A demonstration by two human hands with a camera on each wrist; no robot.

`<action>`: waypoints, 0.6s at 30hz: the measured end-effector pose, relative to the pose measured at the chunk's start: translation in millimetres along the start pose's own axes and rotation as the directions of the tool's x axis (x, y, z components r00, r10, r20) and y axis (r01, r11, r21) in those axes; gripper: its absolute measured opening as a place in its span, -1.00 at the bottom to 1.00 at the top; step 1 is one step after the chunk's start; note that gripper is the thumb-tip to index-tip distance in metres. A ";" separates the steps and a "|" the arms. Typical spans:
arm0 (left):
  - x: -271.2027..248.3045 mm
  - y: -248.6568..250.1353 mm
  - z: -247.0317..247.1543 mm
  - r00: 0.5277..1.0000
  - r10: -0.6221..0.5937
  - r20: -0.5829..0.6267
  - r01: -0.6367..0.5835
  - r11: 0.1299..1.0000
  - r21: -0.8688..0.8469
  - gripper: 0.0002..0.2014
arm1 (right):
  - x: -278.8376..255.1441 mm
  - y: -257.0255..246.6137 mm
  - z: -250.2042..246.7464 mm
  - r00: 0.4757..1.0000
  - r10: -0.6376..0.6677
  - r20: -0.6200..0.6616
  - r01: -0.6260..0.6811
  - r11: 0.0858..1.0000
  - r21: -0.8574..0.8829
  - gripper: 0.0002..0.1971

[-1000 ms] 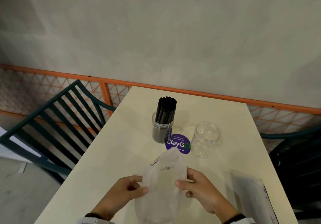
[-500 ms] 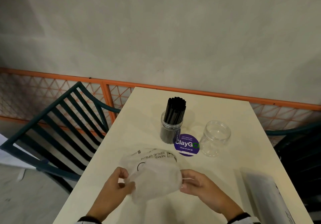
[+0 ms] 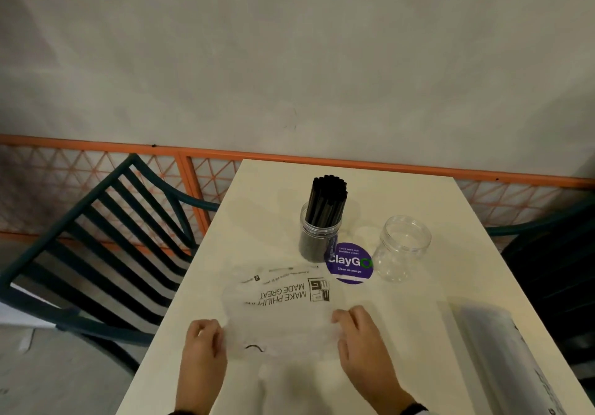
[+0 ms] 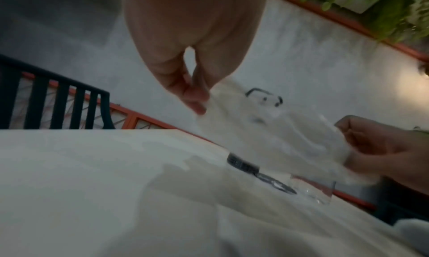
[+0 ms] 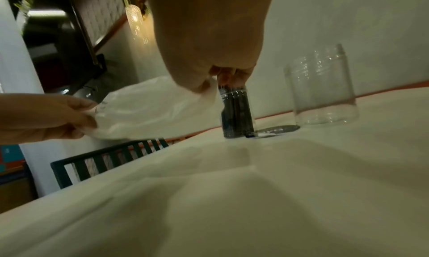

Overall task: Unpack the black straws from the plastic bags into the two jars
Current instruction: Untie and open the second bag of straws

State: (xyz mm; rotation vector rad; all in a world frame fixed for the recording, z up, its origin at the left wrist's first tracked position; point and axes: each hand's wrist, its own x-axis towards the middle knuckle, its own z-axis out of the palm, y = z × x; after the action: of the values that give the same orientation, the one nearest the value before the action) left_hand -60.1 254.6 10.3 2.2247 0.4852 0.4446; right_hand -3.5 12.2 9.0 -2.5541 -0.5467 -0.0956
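Observation:
An empty white plastic bag [image 3: 283, 314] with black print is stretched flat just above the cream table [image 3: 418, 343]. My left hand [image 3: 209, 337] pinches its left edge and my right hand [image 3: 347, 321] pinches its right edge; the same bag [image 4: 267, 132] [image 5: 148, 110] hangs between my two hands in both wrist views. A clear jar [image 3: 317, 240] packed with black straws [image 3: 326, 199] stands behind the bag. An empty clear jar [image 3: 402, 247] [image 5: 322, 88] stands to its right. A second bag [image 3: 502, 356], long and holding dark straws, lies at the table's right edge.
A round purple sticker [image 3: 349, 263] lies on the table between the jars. Dark green slatted chairs [image 3: 96, 247] stand left and right of the table. An orange mesh fence [image 3: 193, 182] and a grey wall run behind.
The bag was bunched upright between my hands a second ago. My hands have moved apart and pulled it out flat, printed side up.

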 end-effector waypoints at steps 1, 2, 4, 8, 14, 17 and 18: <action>-0.8 -9.3 2.0 0.997 -0.010 0.077 0.008 0.999 0.033 -0.45 | -2.4 3.8 3.2 0.997 -0.016 0.071 0.014 0.999 0.036 -0.53; -4.0 -15.7 2.3 0.981 -0.018 0.193 0.004 0.997 0.071 -0.43 | -4.9 6.7 5.8 0.991 -0.031 0.130 0.025 0.999 0.046 -0.42; -11.2 -18.1 -1.2 0.906 -0.033 0.423 -0.047 0.983 0.178 -0.46 | -13.6 16.0 18.5 0.957 -0.098 0.273 0.116 0.992 -0.048 -0.26; -22.7 -10.3 3.9 0.887 0.098 0.451 -0.251 0.923 0.293 -0.31 | -22.0 15.9 50.8 0.896 0.010 0.444 0.132 0.948 -0.289 -0.26; -33.2 -27.6 33.2 0.784 0.229 0.577 -0.488 0.802 0.345 -0.56 | -13.2 -3.2 33.3 0.802 -0.047 0.596 0.111 0.991 -0.071 -0.32; -35.2 -32.4 36.0 0.823 0.222 0.523 -0.496 0.730 0.470 -0.50 | -11.8 12.0 8.3 0.880 0.012 0.476 -0.106 0.979 0.172 -0.45; -32.3 -27.8 33.9 0.830 0.168 0.532 -0.463 0.739 0.489 -0.46 | -14.1 24.4 0.7 0.914 0.079 0.398 -0.166 0.967 0.191 -0.49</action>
State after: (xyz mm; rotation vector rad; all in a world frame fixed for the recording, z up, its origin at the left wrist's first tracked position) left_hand -77.8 234.6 -37.1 2.9455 -0.0539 -0.1108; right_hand -6.7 -11.7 -5.7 -2.3852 -0.5051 0.5014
